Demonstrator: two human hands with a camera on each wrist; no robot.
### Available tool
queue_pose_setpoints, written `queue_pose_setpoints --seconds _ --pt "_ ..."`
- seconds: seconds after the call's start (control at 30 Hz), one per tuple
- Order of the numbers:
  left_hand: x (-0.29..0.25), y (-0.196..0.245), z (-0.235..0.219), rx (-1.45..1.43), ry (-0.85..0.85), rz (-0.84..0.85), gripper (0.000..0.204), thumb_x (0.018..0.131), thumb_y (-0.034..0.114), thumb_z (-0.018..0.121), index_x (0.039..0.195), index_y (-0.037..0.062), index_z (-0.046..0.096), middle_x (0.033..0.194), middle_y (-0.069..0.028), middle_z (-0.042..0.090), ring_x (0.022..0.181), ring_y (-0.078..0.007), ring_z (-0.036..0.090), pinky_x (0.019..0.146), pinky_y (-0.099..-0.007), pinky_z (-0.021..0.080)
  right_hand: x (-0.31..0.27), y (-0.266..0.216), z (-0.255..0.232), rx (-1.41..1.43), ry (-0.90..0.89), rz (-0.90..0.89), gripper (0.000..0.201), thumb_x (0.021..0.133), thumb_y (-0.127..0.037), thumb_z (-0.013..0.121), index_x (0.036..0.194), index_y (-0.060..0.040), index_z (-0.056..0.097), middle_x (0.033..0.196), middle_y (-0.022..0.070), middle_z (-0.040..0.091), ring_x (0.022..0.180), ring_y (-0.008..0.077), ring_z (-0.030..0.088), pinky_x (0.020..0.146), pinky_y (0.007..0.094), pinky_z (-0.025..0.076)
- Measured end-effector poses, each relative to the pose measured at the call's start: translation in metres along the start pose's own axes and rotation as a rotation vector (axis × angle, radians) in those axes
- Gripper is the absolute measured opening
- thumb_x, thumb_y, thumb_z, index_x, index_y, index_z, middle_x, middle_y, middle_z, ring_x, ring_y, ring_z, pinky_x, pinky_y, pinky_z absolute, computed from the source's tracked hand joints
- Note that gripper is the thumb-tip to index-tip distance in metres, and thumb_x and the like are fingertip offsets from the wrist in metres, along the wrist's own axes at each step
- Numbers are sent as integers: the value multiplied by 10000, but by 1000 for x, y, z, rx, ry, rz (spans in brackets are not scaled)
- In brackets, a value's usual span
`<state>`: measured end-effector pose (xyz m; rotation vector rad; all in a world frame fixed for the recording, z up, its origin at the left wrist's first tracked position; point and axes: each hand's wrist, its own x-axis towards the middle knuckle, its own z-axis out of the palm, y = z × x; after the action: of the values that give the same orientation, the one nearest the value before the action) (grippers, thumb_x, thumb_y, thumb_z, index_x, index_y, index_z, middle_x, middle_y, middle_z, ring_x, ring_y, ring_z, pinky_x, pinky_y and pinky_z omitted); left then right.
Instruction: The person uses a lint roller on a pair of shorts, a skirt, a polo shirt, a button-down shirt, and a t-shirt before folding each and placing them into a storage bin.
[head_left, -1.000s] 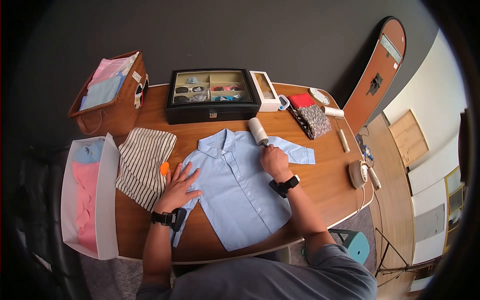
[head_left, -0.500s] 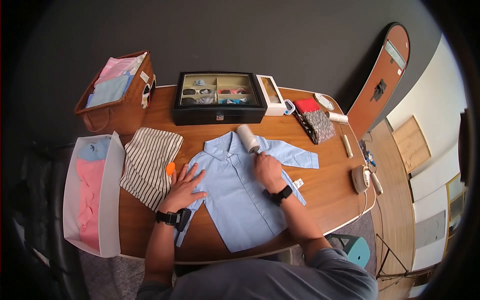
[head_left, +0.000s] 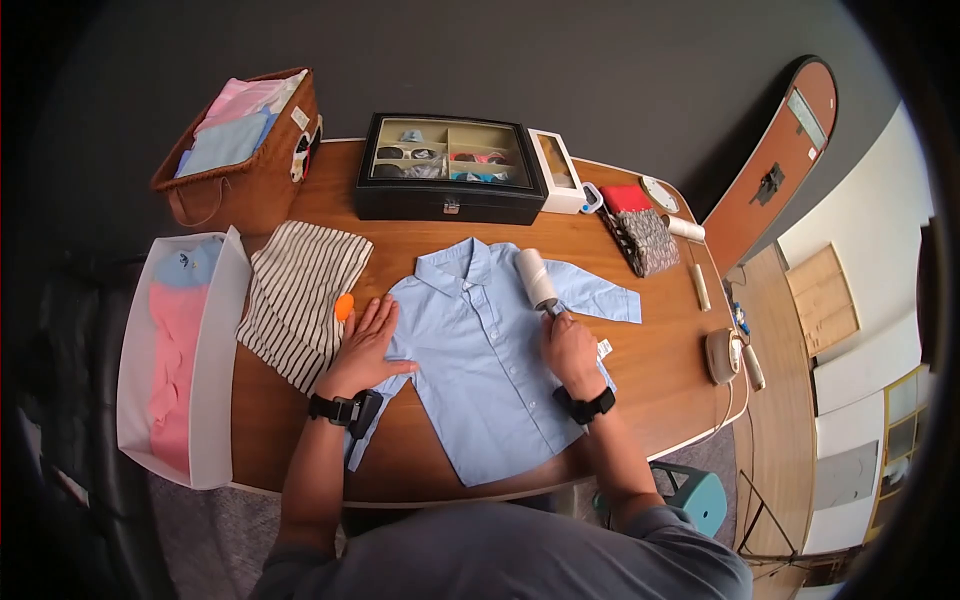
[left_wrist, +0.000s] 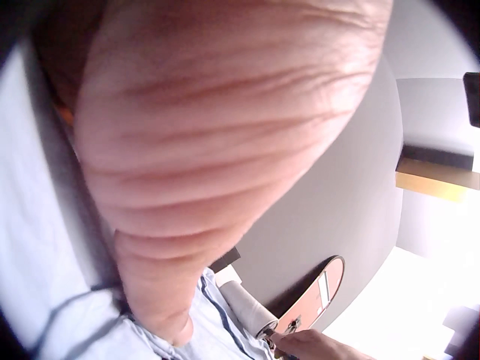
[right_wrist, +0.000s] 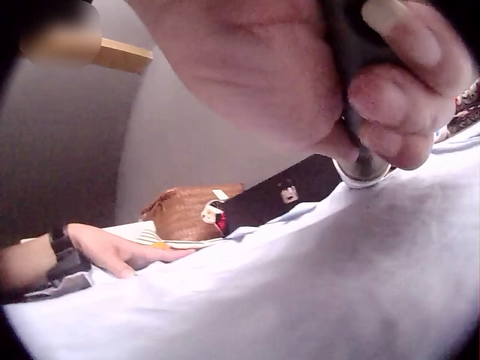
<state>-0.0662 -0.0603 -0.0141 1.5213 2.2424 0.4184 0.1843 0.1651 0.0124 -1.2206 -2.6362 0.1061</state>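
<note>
A light blue button shirt (head_left: pixel 490 370) lies spread on the wooden table, collar toward the back. My right hand (head_left: pixel 572 355) grips the dark handle of a white lint roller (head_left: pixel 537 277), whose head rests on the shirt's shoulder at the right of the collar. In the right wrist view the fingers (right_wrist: pixel 397 112) curl round that handle. My left hand (head_left: pixel 362 350) lies spread, palm down, on the shirt's left-side sleeve, beside an orange spot (head_left: pixel 344 306) on a striped garment (head_left: pixel 300 290). The left wrist view shows the thumb (left_wrist: pixel 161 300) against the blue cloth.
At the left stand a white box (head_left: pixel 214 380) with pink clothing and a brown basket (head_left: pixel 240 205) of clothes. A black glasses case (head_left: pixel 410 207) and a white box (head_left: pixel 572 198) stand at the back. Rightward are a patterned cloth (head_left: pixel 650 240), another roller (head_left: pixel 683 228) and a corded appliance (head_left: pixel 720 355).
The roller first moved left toward the collar, then back right across the shirt's shoulder with my right hand. My left hand stays on the sleeve. The head view has shifted slightly.
</note>
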Motion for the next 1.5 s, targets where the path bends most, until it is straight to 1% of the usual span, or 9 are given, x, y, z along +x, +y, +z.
queue_pose_setpoints --seconds 0.2,0.43,0.63,0.73,0.87,0.93,1.27,1.33,1.5 --pt "0 1 0 13 -7 -5 1112 775 595 711 1552 28 152 1639 -113 113 1519 -251 52 1215 -483 41 -45 -64 -25 57 -318 -339 383 995 -355 459 877 -6 565 664 213 652 615 383 661 566 497 523" --pt "0 1 0 -1 -5 -8 1115 769 588 719 1552 30 156 1639 -112 112 1519 -248 49 1217 -473 37 29 55 11 -122 -17 189 450 1003 -364 408 853 -10 643 780 236 687 718 423 680 640 511 549" --pt "1 0 1 -10 -5 -9 1125 762 597 720 1552 30 154 1639 -113 111 1519 -250 45 1217 -476 27 25 62 -9 -183 54 241 435 999 -372 438 849 -14 634 775 234 683 732 419 680 661 507 549" --pt "0 0 0 -21 -5 -5 1133 752 598 727 1552 31 159 1640 -112 106 1520 -248 42 1216 -475 23 -3 7 -18 -52 -14 18 401 1008 -379 437 884 -21 571 673 210 650 608 396 644 529 507 500" --pt "2 -1 1 -19 -7 -14 1138 743 599 733 1552 37 163 1641 -109 104 1520 -248 42 1216 -473 25 -45 -44 -15 3 -152 -337 395 1007 -346 445 843 -7 565 618 186 639 565 369 650 523 465 518" --pt "1 -2 2 -16 5 -12 1142 738 597 739 1553 42 163 1640 -108 106 1520 -250 42 1215 -473 30 -48 -45 -13 20 -204 -277 394 1001 -350 452 841 -7 563 621 199 640 568 375 653 514 470 514" --pt "1 -3 3 -30 9 -1 1185 717 602 761 1558 43 141 1639 -118 112 1520 -268 30 1210 -489 22 -11 60 2 -162 83 187 442 1004 -388 437 817 -19 595 684 232 658 629 426 656 573 524 523" --pt "0 -3 1 -55 -4 -1 1210 699 599 776 1558 39 135 1640 -120 107 1520 -269 32 1209 -488 22 -13 47 -6 -171 99 185 430 1003 -383 444 828 -19 591 682 226 659 628 424 656 567 516 522" --pt "-1 1 -2 -9 -23 -8 1248 665 619 784 1555 32 137 1640 -123 90 1521 -250 24 1216 -468 18 -78 -49 -24 47 -162 -144 349 994 -344 483 877 -21 547 619 222 628 553 399 634 518 502 504"
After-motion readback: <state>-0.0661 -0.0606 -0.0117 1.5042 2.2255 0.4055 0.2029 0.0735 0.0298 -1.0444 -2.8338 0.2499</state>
